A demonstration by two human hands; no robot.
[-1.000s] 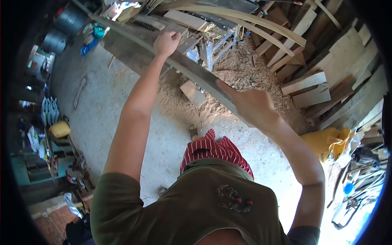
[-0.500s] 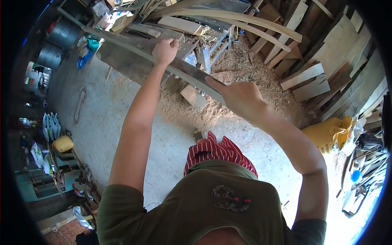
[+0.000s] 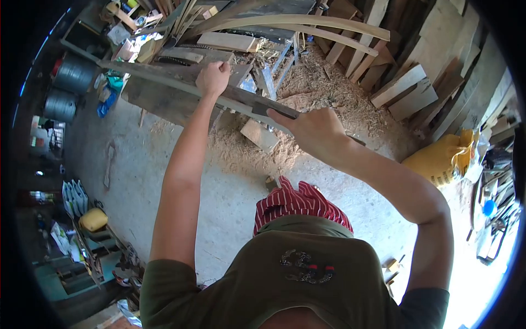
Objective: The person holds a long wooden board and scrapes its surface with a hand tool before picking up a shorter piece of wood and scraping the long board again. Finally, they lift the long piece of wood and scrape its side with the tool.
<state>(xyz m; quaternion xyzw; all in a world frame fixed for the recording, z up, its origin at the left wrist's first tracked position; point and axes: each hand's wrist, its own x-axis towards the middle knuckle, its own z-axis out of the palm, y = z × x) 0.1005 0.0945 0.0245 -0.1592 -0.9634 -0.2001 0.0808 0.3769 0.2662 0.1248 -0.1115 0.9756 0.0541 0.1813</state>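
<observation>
A long narrow wooden board [image 3: 159, 78] runs slantwise from the upper left to the middle of the view. My left hand [image 3: 213, 79] is closed in a fist at its upper edge; what its curled fingers hold is hidden. Near the board's closer end, my right hand [image 3: 319, 130] is wrapped round a dark flat tool [image 3: 262, 109], with one finger stretched along it. The tool's dark part lies against the board, and a thin end shows behind the wrist. Most of the tool is covered by the hand.
Under the board are a loose wood block [image 3: 259, 136] and shavings [image 3: 315, 90]. Curved strips [image 3: 307, 21] cross the top. Planks [image 3: 405, 90] lean at the right, near a yellow sack [image 3: 438, 159]. Drums [image 3: 78, 78] and a yellow container [image 3: 93, 219] are at the left.
The view has shifted slightly. My right hand has turned a little, and the tool's thin end now shows behind it. My left hand remains closed at the board.
</observation>
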